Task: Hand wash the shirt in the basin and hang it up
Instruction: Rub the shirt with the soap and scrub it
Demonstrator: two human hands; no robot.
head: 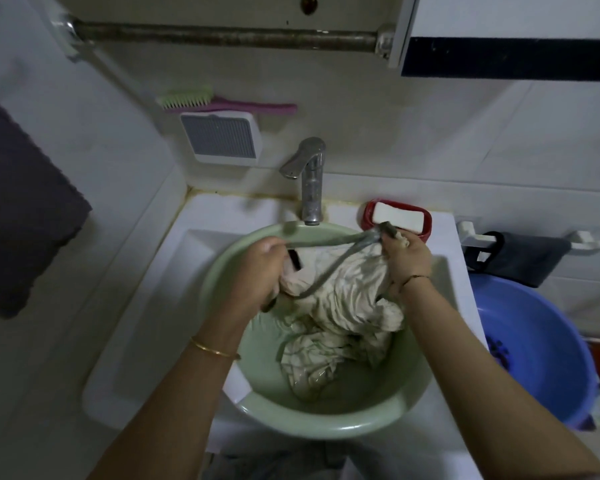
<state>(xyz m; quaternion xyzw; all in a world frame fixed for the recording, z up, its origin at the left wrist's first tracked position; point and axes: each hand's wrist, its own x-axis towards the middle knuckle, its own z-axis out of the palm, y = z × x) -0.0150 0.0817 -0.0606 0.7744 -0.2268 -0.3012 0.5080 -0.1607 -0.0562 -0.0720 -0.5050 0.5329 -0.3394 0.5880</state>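
- Your left hand [260, 268] is curled round a bunch of the wet shirt [340, 306] at the far left of the basin [326, 420], gripping it.
- Your right hand [407, 261] pinches the shirt's grey trim at the basin's far right rim, just in front of the soap [399, 216].
- A strip of that grey edge runs taut between your two hands, above the rest of the cloth.
- The shirt, pale with grey lines, lies crumpled in the basin; its lower part sags to the bottom.
- The green basin sits in the white sink [146, 306], under the tap [310, 178].
- The soap rests in a red dish [369, 213] on the sink's back ledge, right of the tap.
- A brush [219, 102] hangs on the wall above a white grille [220, 138].
- A blue tub [541, 351] stands right of the sink; a dark towel [21, 209] hangs at left.
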